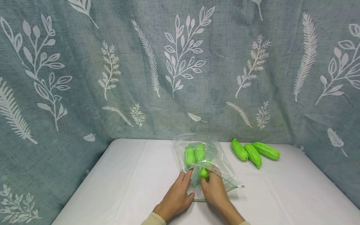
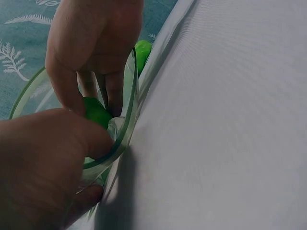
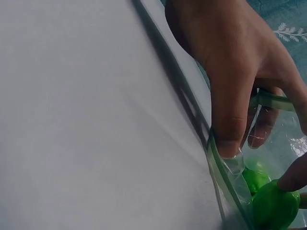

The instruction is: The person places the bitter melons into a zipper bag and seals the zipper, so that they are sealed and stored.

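A clear zip bag [image 1: 220,162] lies on the table, its mouth with a green-edged seal facing me. My left hand [image 1: 175,195] holds the bag's rim, with its thumb and a finger at the edge in the right wrist view. Inside the mouth, my right hand [image 1: 215,189] grips a green ridged gourd [image 1: 203,173], thumb on its near end; the bag film and fingers hide part of it. Deeper in the bag, two more green gourds, a left one [image 1: 189,156] and a right one [image 1: 200,152], lie side by side.
Three loose green gourds, a left one [image 1: 239,150], a middle one [image 1: 253,155] and a right one [image 1: 266,150], lie at the table's back right. A white cloth covers the table [image 1: 135,181]. Behind it hangs a leaf-patterned blue-green curtain [image 1: 123,75].
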`<control>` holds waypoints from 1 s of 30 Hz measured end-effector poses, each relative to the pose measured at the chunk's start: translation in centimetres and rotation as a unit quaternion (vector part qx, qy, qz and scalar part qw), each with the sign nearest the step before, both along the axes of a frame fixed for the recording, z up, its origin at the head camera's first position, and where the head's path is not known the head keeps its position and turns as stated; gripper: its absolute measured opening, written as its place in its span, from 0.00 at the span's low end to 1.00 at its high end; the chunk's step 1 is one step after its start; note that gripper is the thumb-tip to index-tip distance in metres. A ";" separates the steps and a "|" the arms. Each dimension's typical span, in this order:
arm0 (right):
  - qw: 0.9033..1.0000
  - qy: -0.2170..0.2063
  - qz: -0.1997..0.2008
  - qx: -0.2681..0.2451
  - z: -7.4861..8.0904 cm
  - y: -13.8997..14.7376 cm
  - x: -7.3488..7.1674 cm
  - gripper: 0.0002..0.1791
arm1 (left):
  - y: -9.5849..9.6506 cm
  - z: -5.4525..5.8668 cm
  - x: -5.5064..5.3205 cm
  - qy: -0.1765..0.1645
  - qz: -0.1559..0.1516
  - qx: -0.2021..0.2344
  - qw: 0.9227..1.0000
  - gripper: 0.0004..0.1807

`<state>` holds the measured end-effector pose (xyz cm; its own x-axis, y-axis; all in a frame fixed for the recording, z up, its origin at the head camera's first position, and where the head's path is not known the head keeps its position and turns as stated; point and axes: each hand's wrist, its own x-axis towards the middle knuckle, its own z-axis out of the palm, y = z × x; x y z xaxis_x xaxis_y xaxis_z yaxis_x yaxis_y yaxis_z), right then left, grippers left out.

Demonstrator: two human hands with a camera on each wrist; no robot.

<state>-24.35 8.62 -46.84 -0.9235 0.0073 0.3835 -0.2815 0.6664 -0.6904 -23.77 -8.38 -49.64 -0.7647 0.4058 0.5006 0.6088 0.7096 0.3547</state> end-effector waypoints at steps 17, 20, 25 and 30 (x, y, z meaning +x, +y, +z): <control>1.000 -0.016 -0.015 0.002 0.1 0.0 -2.0 0.28 | -0.1 0.2 -0.3 0.016 -0.012 0.008 1.000 0.49; 0.999 -0.026 -0.024 0.013 0.2 0.1 -2.3 0.28 | -0.2 0.4 -0.4 0.013 -0.012 0.008 1.000 0.49; 0.999 -0.031 -0.030 0.033 0.3 0.1 -2.9 0.28 | -0.4 0.3 -0.4 -0.001 -0.011 0.012 1.000 0.50; 0.997 -0.015 -0.025 0.069 0.1 0.2 -3.5 0.29 | -0.3 -0.1 -0.3 0.008 -0.017 0.008 1.000 0.50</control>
<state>-27.81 8.83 -46.69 -0.9341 0.0026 0.3570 -0.2267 0.7683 -0.5986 -24.02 -8.73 -49.77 -0.7418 0.4243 0.5194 0.6389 0.6826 0.3548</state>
